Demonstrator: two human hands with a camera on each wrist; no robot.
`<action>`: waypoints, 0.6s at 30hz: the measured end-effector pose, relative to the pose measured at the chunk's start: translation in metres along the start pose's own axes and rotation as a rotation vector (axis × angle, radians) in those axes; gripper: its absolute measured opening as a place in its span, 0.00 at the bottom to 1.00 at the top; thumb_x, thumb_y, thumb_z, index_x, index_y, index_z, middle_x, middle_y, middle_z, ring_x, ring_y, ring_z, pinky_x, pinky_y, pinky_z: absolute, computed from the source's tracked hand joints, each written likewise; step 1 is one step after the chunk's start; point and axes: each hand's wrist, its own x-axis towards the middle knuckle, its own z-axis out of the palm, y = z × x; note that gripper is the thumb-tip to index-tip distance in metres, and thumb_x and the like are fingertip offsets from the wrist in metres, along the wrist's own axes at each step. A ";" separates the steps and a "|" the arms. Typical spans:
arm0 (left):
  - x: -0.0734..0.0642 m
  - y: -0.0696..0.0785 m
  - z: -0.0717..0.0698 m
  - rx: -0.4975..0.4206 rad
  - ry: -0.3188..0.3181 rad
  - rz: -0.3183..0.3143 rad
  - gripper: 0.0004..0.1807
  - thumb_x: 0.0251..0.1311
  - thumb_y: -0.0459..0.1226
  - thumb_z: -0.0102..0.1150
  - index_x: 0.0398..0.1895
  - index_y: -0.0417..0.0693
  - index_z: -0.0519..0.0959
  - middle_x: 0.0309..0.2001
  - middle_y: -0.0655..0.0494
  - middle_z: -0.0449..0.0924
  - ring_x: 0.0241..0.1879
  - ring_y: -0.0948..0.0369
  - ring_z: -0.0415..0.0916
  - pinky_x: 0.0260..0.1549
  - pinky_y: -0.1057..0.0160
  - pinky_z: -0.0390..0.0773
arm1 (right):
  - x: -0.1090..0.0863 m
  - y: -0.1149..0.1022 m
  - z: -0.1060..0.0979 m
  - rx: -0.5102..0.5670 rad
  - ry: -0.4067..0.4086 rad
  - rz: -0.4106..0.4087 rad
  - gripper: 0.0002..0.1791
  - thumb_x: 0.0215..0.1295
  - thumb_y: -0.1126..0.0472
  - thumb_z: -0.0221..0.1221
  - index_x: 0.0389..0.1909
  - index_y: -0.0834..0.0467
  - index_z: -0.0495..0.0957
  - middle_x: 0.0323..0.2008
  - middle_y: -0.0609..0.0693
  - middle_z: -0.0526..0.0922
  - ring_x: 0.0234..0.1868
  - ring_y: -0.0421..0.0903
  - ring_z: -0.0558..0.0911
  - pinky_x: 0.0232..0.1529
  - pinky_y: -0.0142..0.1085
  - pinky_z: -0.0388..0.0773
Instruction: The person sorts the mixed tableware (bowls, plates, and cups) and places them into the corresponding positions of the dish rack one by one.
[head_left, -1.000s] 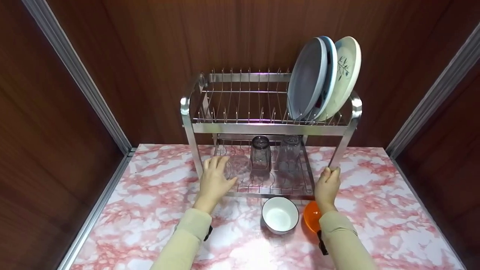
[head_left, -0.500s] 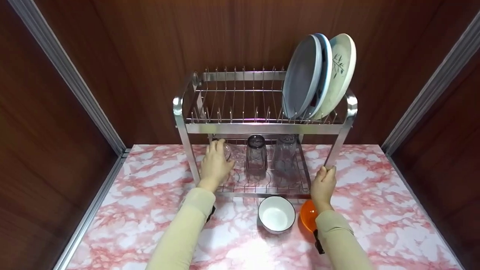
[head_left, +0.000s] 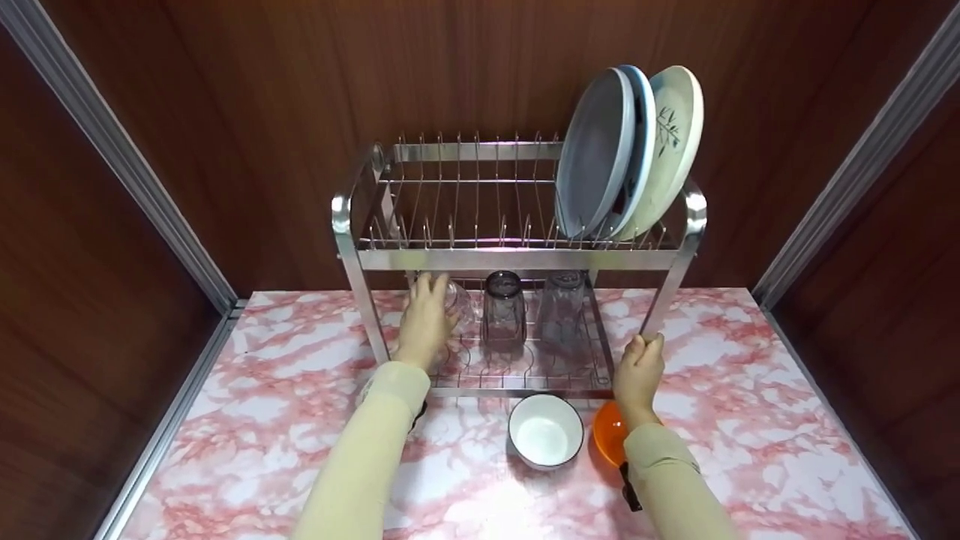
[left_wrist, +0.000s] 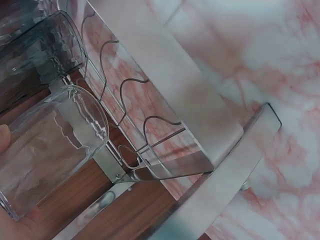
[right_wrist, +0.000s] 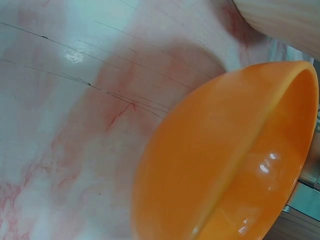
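On the lower tier of the metal dish rack [head_left: 517, 259], my left hand [head_left: 426, 319] grips a clear glass [head_left: 459, 306] at the left end. The left wrist view shows that clear glass [left_wrist: 55, 145] close up, with fingertips at its side. To its right, a dark tinted glass [head_left: 504, 315] and a paler grey glass [head_left: 561, 311] stand upside down. My right hand [head_left: 639, 375] holds the rack's front right leg [head_left: 663, 300], fingers curled round it. An orange bowl [head_left: 609, 435] lies just below that hand, partly hidden by it, and fills much of the right wrist view.
Several plates [head_left: 596, 157] stand upright at the right of the rack's upper tier. A white bowl [head_left: 546, 432] with a dark rim sits in front of the rack on the marbled tabletop [head_left: 285, 420]. Brown wood panels [head_left: 465, 67] enclose the back and sides.
My left hand has moved farther back into the lower tier with the clear glass. The right hand keeps its hold on the leg. The whole head view has shifted slightly.
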 end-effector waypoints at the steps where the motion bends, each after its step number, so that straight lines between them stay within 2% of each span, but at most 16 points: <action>1: 0.001 0.001 0.001 0.005 -0.004 0.005 0.41 0.46 0.39 0.68 0.66 0.52 0.60 0.66 0.40 0.56 0.65 0.45 0.56 0.59 0.48 0.66 | 0.000 0.000 0.000 0.004 0.003 -0.001 0.34 0.63 0.36 0.34 0.33 0.66 0.62 0.19 0.48 0.64 0.21 0.44 0.64 0.27 0.39 0.64; 3: 0.004 0.003 0.002 0.025 0.004 0.027 0.40 0.47 0.38 0.68 0.66 0.53 0.61 0.65 0.39 0.58 0.64 0.45 0.58 0.62 0.48 0.64 | 0.000 0.001 0.001 0.007 0.011 -0.001 0.36 0.60 0.33 0.33 0.32 0.66 0.61 0.19 0.48 0.64 0.21 0.44 0.64 0.26 0.39 0.63; 5: 0.007 0.005 0.004 0.057 0.016 0.047 0.40 0.47 0.38 0.68 0.66 0.54 0.62 0.63 0.38 0.60 0.62 0.45 0.60 0.60 0.49 0.66 | 0.000 0.001 0.002 0.007 0.020 -0.004 0.36 0.59 0.32 0.33 0.32 0.65 0.61 0.19 0.48 0.63 0.21 0.45 0.64 0.26 0.39 0.63; 8: 0.009 0.007 0.007 0.063 0.011 0.062 0.39 0.48 0.36 0.67 0.66 0.54 0.62 0.63 0.38 0.60 0.61 0.44 0.61 0.58 0.51 0.69 | 0.000 0.002 0.002 0.012 0.021 -0.010 0.34 0.62 0.34 0.34 0.32 0.65 0.61 0.19 0.48 0.64 0.22 0.46 0.64 0.26 0.38 0.62; 13: 0.009 0.008 0.010 0.005 -0.039 0.021 0.43 0.49 0.30 0.63 0.69 0.55 0.57 0.68 0.37 0.53 0.66 0.42 0.55 0.50 0.52 0.76 | -0.001 0.002 0.003 0.006 -0.001 -0.012 0.32 0.65 0.37 0.34 0.32 0.66 0.61 0.18 0.48 0.64 0.21 0.47 0.64 0.25 0.36 0.62; 18: 0.008 0.008 0.014 0.001 -0.052 0.012 0.43 0.50 0.30 0.62 0.70 0.56 0.56 0.69 0.37 0.51 0.67 0.43 0.54 0.51 0.54 0.76 | -0.002 0.002 0.001 -0.002 0.006 -0.009 0.35 0.63 0.34 0.32 0.32 0.66 0.61 0.18 0.50 0.63 0.21 0.48 0.64 0.25 0.38 0.62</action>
